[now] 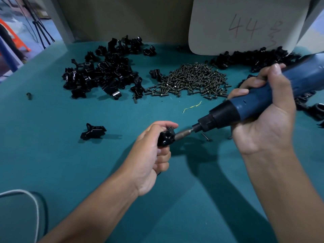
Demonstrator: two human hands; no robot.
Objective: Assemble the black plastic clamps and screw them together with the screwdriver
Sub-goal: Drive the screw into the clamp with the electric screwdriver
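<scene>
My left hand [150, 155] grips a black plastic clamp [166, 138] just above the green table, fingers curled round it. My right hand [266, 111] holds a blue electric screwdriver [259, 100] slanted down to the left. Its metal bit [184, 134] touches the right face of the clamp. Whether a screw sits under the bit is hidden. One assembled clamp [93, 131] lies on the mat to the left of my left hand. A single loose screw [205, 137] lies under the screwdriver's nose.
A pile of black clamp parts [103, 74] lies at the back left, a heap of dark screws [191, 79] at the back middle, more black parts [252, 57] at the back right. A white board [245, 23] leans on the wall. A grey cable [35, 207] curls at the front left.
</scene>
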